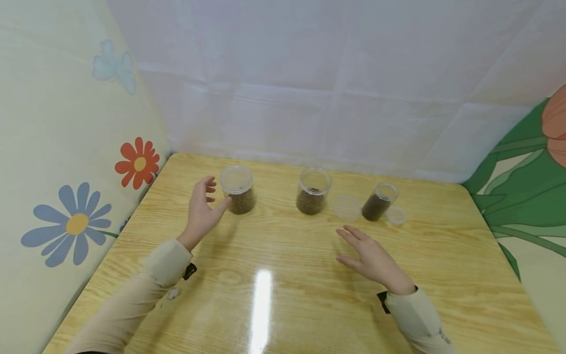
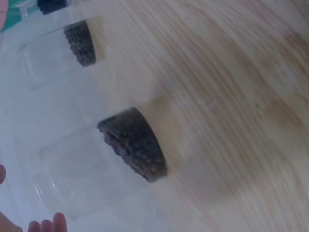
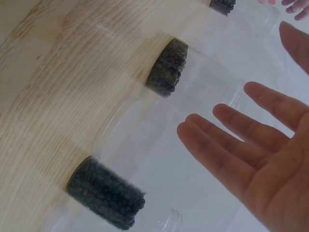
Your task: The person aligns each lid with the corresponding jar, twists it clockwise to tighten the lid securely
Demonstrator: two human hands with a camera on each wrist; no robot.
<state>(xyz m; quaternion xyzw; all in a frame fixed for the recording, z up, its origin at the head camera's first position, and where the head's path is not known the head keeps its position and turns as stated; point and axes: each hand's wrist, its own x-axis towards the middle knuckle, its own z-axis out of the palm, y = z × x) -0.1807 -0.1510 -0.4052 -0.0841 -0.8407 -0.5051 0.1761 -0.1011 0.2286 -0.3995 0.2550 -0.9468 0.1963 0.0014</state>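
My left hand (image 1: 203, 209) is spread beside the leftmost clear jar (image 1: 237, 191), its thumb tip overlapping the jar's side in the head view. Dark beans, much like coffee beans, fill the lower part of that jar. In the left wrist view, a few fingertips (image 2: 59, 222) show close to the jar's mouth end. My right hand (image 1: 369, 258) hovers over the table with loosely extended fingers, holding nothing. Ahead of it stand a wide open jar (image 1: 313, 191) and a narrower open jar (image 1: 379, 202), both with dark beans inside.
A large clear lid (image 1: 346, 208) lies between the wide and narrow jars. The smaller lid (image 1: 395, 215) rests just right of the narrow jar. Behind the wooden table (image 1: 292, 255) hangs a pale cloth (image 1: 283, 88). A small whitish scrap (image 1: 174, 294) lies near the left sleeve.
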